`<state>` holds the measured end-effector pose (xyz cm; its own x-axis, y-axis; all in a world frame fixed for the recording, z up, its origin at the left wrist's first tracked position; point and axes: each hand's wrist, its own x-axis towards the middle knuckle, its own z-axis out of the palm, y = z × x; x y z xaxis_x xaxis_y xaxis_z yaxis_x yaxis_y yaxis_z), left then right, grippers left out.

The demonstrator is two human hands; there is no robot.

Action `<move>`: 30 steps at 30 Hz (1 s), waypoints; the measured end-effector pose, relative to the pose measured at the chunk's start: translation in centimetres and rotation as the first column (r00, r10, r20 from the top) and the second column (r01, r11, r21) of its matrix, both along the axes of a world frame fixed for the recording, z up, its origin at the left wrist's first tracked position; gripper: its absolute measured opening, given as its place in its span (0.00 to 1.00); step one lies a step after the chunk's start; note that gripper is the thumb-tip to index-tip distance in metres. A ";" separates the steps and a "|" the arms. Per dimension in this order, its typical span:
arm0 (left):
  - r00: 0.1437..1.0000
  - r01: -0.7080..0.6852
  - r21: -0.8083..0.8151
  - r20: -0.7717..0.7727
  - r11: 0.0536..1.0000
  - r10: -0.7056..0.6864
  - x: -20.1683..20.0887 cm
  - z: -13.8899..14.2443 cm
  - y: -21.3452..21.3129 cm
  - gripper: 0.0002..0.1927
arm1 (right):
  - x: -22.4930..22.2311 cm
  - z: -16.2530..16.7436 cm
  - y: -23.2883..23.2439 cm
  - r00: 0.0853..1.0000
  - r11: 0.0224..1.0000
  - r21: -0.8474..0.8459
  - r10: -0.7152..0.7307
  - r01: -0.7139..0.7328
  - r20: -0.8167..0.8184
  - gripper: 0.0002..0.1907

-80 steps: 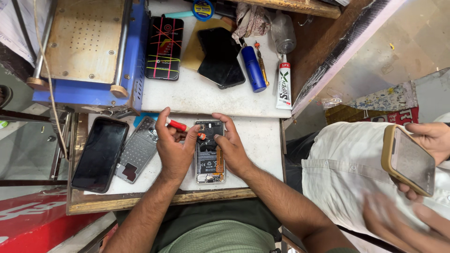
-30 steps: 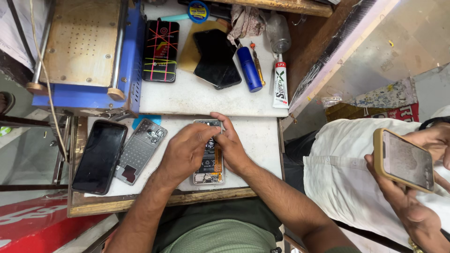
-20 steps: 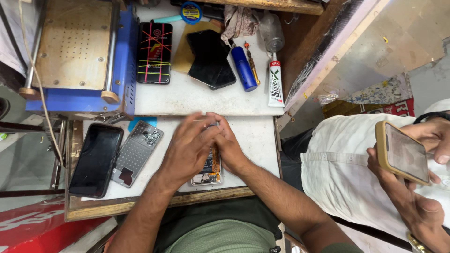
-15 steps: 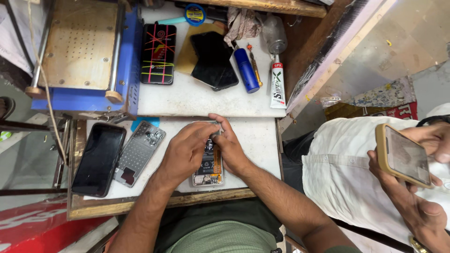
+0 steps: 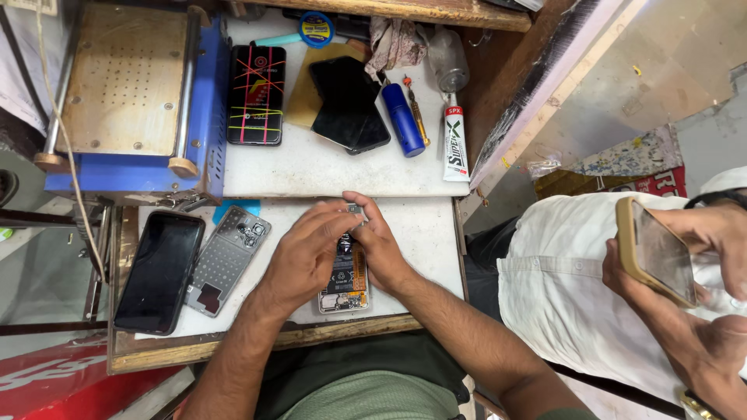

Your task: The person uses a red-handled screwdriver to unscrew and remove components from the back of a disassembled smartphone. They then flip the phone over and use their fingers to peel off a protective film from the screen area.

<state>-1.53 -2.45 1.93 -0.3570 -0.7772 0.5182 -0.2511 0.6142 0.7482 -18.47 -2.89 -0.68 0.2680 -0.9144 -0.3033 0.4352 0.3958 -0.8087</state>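
Centrally, both hands meet over an opened smartphone [image 5: 345,278] lying back-off on the white bench top [image 5: 420,241]. Left hand [image 5: 307,253] curls over the phone's upper part, fingers bent; right hand [image 5: 380,247] pinches at its top edge, seemingly on a small grey part, too tiny to tell. Left of them: removed back cover [image 5: 226,260], then a black phone [image 5: 159,272] face up. Beyond: blue separator machine [image 5: 132,101], blue lighter [image 5: 405,120], glue tube [image 5: 455,144]. Right edge: another person's hands holding a gold-cased phone [image 5: 654,253].
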 end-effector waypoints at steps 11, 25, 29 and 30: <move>0.994 -0.091 -0.018 0.064 0.996 0.092 0.0 2.0 0.1 0.24 | -0.1 -0.1 0.0 1.000 1.000 0.020 -0.014 0.014 -0.001 0.27; 0.888 -0.431 0.053 -0.152 0.901 0.434 4.5 -2.6 0.6 0.35 | -2.0 3.0 -1.1 0.970 0.985 0.018 -0.166 0.172 -0.180 0.30; 0.895 -0.440 0.033 -0.065 0.897 0.441 4.8 -3.8 1.5 0.37 | -2.6 3.0 -1.2 0.970 0.985 0.000 -0.172 0.174 -0.172 0.30; 0.896 -0.440 0.022 -0.052 0.898 0.440 4.8 -3.8 1.5 0.37 | -2.6 2.8 -1.2 0.971 0.984 -0.021 -0.177 0.176 -0.158 0.30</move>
